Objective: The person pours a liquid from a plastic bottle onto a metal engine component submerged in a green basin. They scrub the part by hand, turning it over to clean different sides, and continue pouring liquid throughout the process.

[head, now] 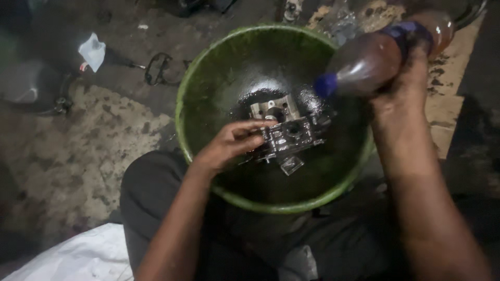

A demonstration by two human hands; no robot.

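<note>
Your right hand is closed around a plastic bottle of brownish liquid, tipped with its blue cap toward the green basin. Your left hand grips a grey metal engine part, fingers curled over its near edge, inside the basin, over dark liquid pooled at its bottom.

Wet glossy green plastic basin, shiny metal engine part
</note>
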